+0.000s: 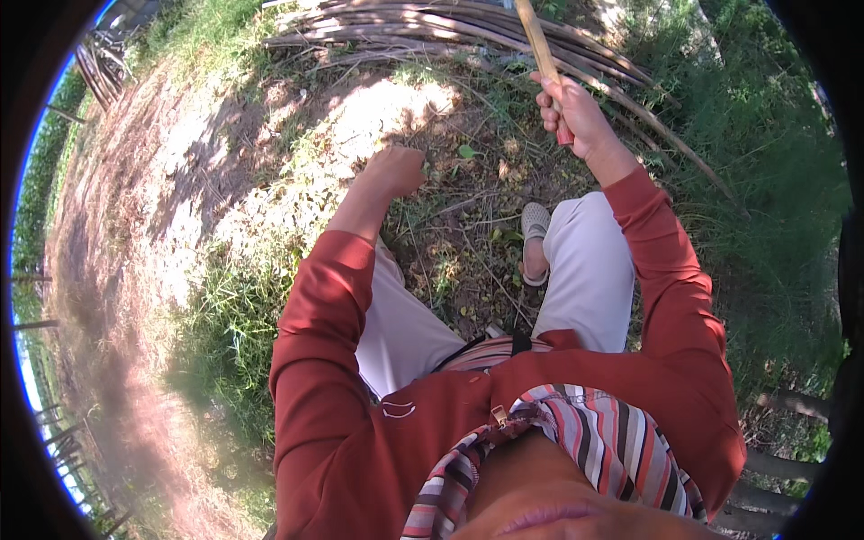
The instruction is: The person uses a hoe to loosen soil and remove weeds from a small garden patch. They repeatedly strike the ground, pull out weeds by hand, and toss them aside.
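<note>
My right hand [567, 111] is raised at the upper right, closed around a wooden handle [536, 40] near its red end. The handle's far end runs out of the picture at the top, so what it carries is hidden. My left hand [398, 170] is curled in a fist over the ground, back of the hand upward. Whether anything is inside its fingers cannot be told. Below it lie dry leaves, a small green leaf [467, 152] and thin twigs [496, 280].
A pile of long thin poles [405, 27] lies across the top, some reaching to the right. Feathery green plants [763, 182] stand at the right, and a grassy clump [236, 337] grows at the left. My shoe [535, 219] rests on the ground between the hands and my body.
</note>
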The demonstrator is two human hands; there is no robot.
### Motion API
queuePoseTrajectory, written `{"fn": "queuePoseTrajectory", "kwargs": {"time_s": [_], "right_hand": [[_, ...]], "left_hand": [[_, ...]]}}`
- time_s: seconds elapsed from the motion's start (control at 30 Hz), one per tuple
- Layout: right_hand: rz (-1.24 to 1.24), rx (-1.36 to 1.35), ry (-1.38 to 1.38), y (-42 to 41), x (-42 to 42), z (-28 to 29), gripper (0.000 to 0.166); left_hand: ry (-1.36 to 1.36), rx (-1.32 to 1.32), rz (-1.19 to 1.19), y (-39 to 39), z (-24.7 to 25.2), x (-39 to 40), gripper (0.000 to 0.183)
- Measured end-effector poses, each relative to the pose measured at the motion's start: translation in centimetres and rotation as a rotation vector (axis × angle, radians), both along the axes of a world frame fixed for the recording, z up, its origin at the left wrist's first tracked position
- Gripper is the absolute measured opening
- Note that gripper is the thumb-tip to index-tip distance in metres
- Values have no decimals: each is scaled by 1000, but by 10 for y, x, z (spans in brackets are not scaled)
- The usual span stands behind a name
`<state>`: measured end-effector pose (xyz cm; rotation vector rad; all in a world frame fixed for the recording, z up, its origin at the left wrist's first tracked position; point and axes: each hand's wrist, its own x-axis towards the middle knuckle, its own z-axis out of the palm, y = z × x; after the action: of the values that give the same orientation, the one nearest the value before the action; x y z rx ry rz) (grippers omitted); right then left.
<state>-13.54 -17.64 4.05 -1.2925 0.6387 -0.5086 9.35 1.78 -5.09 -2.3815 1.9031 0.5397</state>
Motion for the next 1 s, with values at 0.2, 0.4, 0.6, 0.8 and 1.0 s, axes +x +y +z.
{"fn": "queuePoseTrajectory", "kwargs": {"time_s": [0.2, 0.4, 0.6, 0.8, 1.0], "right_hand": [[-25, -20, -220, 48, -53, 5, 39], [-219, 116, -114, 15, -84, -20, 19], [-238, 65, -46, -5, -92, -30, 23], [-179, 27, 56, 4, -91, -25, 22], [-193, -128, 205, 17, -83, -24, 20]], "left_hand": [[62, -37, 73, 36, 18, 19, 35], [55, 2, 136, 49, 12, 30, 33], [28, 62, 153, 60, 0, 38, 34], [24, 42, 95, 56, -1, 30, 32], [3, 44, 84, 45, -6, 28, 32]]}}
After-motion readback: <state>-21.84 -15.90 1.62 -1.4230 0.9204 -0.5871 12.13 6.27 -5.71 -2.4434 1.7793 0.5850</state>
